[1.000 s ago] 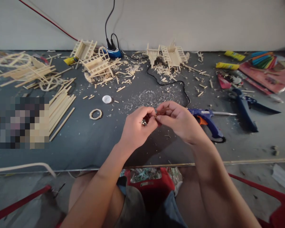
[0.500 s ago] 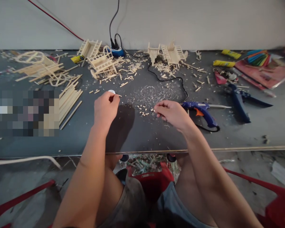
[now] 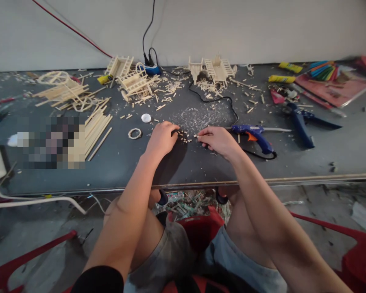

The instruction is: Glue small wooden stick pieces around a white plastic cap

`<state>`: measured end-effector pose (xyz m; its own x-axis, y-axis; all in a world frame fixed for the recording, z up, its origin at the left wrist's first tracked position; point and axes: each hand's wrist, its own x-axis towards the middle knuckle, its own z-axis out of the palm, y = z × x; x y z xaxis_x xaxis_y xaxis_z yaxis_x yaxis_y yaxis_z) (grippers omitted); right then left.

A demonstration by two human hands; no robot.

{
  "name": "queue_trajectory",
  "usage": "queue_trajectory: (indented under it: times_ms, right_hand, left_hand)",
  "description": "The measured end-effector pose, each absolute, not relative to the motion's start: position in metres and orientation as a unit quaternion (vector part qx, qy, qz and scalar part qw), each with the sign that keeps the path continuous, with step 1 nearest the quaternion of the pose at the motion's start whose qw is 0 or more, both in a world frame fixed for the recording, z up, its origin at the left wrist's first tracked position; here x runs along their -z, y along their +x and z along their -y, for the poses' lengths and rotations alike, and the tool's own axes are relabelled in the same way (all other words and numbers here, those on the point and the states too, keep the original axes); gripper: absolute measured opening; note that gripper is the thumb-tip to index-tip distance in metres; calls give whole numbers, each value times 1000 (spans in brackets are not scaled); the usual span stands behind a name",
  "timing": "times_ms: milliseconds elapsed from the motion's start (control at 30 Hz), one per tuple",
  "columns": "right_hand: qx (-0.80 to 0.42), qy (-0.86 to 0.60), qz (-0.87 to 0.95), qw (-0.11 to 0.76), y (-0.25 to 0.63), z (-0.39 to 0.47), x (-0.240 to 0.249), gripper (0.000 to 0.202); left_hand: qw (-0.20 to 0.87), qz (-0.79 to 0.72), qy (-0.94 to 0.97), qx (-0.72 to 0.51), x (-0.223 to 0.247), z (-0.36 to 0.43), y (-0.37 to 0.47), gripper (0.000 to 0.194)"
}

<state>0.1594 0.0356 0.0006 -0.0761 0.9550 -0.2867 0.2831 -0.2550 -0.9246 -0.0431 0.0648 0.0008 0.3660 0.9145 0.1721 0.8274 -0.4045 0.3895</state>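
Observation:
Small cut wooden pieces lie in a loose cluster between my two hands. My left hand rests at the cluster's left side, thumb and forefinger curved and slightly apart, with nothing visible between them. On the right, my right hand pinches a tiny wooden piece at its fingertips; its other fingers are curled under. Left of my left hand lies a small ring built of short wooden bits. Just behind the ring sits a round white cap.
A blue glue gun lies right of my right hand, its black cord running back. Beyond are blue-handled cutters. Stick-built models and scraps line the wall. Long wooden sticks lie left, beside a blurred patch.
My left hand has moved right, from beside the white cap to the wooden pieces. The ring and cap now show fully. My right hand stays by the cluster, still pinching.

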Motion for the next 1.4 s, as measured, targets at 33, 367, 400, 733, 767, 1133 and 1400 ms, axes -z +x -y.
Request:
queue_trajectory:
  times_ms: [33, 367, 400, 733, 767, 1133, 1400]
  right_hand:
    - [-522, -597, 514, 326, 160, -36, -1, 8]
    - [-506, -604, 455, 415, 177, -37, -25, 14]
    - [-508, -600, 446, 427, 180, -37, -28, 13]
    - [-508, -585, 441, 453, 187, -32, -43, 10]
    - [-507, -587, 442, 451, 187, -33, -44, 10]
    - [-520, -579, 456, 432, 202, -34, -46, 12]
    - [-541, -561, 453, 433, 203, -39, -51, 13]
  left_hand:
    - [118, -531, 819, -180, -1, -66, -43, 25]
    - [105, -533, 819, -185, 5, -67, -40, 21]
    - [107, -534, 818, -188, 5, -67, -42, 21]
    - [57, -657, 730, -179, -1, -97, -94, 32]
    - [55, -654, 737, -162, -2, -101, -96, 33]
    - [-38, -653, 756, -43, -9, -135, -80, 28]
    - [5, -724, 675, -140, -19, -168, -90, 51]
